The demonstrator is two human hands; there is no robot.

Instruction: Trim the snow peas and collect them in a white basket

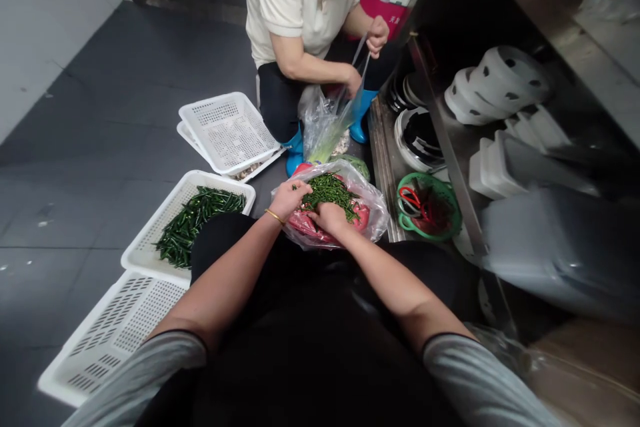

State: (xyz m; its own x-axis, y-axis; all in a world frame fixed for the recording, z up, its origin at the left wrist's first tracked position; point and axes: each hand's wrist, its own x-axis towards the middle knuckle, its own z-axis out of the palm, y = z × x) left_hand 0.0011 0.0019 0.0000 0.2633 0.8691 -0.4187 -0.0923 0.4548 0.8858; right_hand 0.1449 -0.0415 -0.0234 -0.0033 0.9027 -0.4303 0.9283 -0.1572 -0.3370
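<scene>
Left hand: thumb and fingers drawn narrow at the left edge of the greens; whether they grip a piece, cannot tell. Right hand: fingers curled, tips sunk in the same heap (hidden there, so their hold cannot be told). Bangle on the left wrist.

The greens, small and thin, lie between and just beyond both sets of fingers, on a red bag. A clear bag spreads around the red one, its crumpled rim open.

Left of the left fingers, a white tray holds long dark-green chillies. Nearer the wearer, a slotted tray lies partly under its edge.

Right of the right fingers, a green basket with a red loop in it.

Beyond the left fingers, off to the left, stacked trays, the upper askew, pale bits showing beneath.

Straight beyond the fingers, a person in blue boots, one hand raised at the top of a plastic bag, the other at its mouth; pale green stalks at its lower end.

Far right of the fingers, white tubs on a shelf.
</scene>
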